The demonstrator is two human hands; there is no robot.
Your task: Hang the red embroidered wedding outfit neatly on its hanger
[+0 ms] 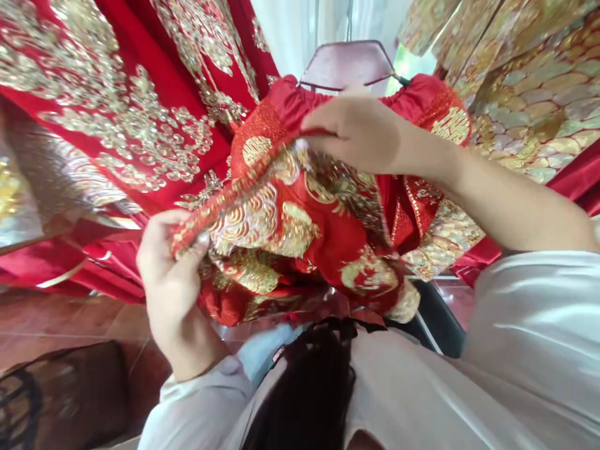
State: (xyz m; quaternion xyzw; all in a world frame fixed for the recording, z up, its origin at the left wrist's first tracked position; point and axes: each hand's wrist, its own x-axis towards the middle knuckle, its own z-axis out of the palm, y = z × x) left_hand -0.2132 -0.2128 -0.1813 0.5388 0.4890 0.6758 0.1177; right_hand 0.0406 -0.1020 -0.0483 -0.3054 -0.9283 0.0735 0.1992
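A red garment with gold embroidery (323,237) is bunched up in front of me. My left hand (169,275) is closed on the near end of its embroidered edge band (225,200), fingers curled under it. My right hand (356,134) pinches the far end of the same band, near the garment's red waist. The band runs taut and slanted between the two hands. The rest of the cloth hangs down over my lap.
More red and gold embroidered garments (122,106) hang at the left and another, scale-patterned one (529,81) at the upper right. A dark red chair back (349,62) stands behind the garment. Reddish floor tiles (56,319) show at the lower left.
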